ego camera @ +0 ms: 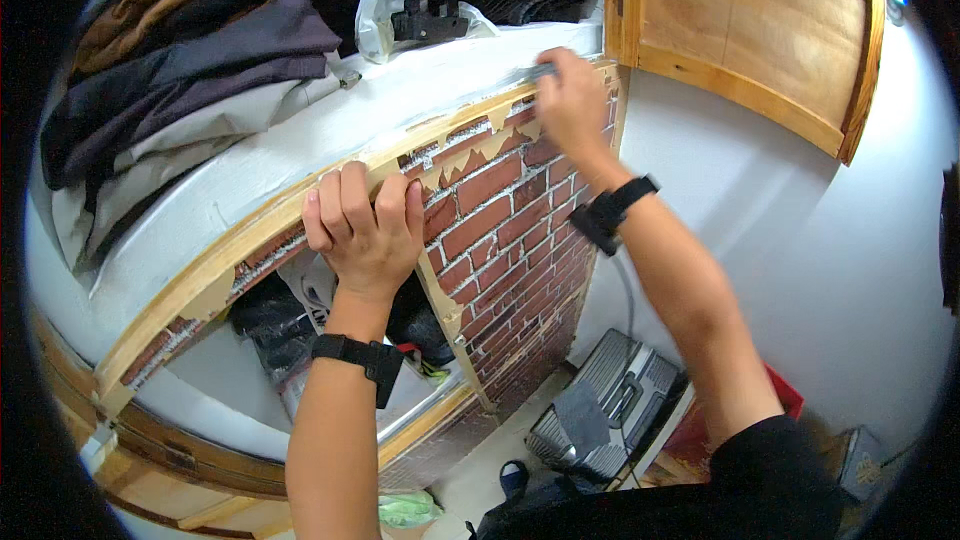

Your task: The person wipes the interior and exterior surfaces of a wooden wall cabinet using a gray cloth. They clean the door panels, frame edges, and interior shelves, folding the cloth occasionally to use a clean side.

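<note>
My left hand (pixel 365 229) rests with bent fingers over the wooden front edge (pixel 247 234) of a white shelf (pixel 300 136), beside brick-patterned covering (pixel 487 240) that is torn along its top. Farther right, my right hand (pixel 574 101) is closed around a small dark grey piece (pixel 544 71), slightly blurred, pressed at the shelf's edge near the corner; what the piece is I cannot tell. Ragged strips of tan backing show beneath the wooden edge. Both wrists wear black straps with small black units.
Folded clothes (pixel 210 82) and a plastic bag (pixel 375 15) lie on the shelf. A wooden cabinet door (pixel 750 30) stands open at upper right. Below are an open compartment with bagged things (pixel 281 322), a silver ridged case (pixel 645 375) with a grey cloth (pixel 581 418), and a green bag (pixel 409 510).
</note>
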{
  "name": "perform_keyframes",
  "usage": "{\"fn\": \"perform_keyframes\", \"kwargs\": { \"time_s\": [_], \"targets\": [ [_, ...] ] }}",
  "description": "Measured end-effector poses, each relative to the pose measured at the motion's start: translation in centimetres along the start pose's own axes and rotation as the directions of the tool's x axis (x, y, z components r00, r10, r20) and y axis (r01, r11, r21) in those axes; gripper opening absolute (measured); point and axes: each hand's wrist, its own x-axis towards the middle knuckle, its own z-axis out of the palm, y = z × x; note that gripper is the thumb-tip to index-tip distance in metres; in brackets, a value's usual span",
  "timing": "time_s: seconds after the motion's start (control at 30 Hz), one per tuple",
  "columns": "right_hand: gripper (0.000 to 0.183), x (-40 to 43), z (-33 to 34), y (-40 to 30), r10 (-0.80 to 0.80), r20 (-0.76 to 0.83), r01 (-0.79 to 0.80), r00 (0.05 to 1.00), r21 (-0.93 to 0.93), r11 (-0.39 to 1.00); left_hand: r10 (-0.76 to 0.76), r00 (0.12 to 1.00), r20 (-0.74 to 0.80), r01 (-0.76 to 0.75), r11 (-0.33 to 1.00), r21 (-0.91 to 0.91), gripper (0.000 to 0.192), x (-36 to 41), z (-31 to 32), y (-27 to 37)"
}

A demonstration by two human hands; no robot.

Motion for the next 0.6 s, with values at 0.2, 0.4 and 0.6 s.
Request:
{"fn": "perform_keyframes", "kwargs": {
  "time_s": [0.2,0.4,0.6],
  "targets": [
    [0.021,-2.7,0.5,-13.8,0.018,0.045,-0.040,0.999,0.555,0.831,-0.010,0.998,0.056,0.011,1.000,-0.027,0.026,-0.2,-0.4,-0.3],
    [0.017,-2.9,0.0,-15.7,-0.199,-0.016,0.163,0.980,0.641,0.750,0.002,0.997,0.072,0.000,1.000,-0.028,0.043,0.0,-0.8,-0.2],
    [0.011,-1.1,0.4,-9.1,-0.332,-0.108,0.349,0.937,0.336,0.875,-0.057,0.980,0.193,0.082,0.989,-0.122,0.058,1.1,-3.9,-0.8]
  ]
}}
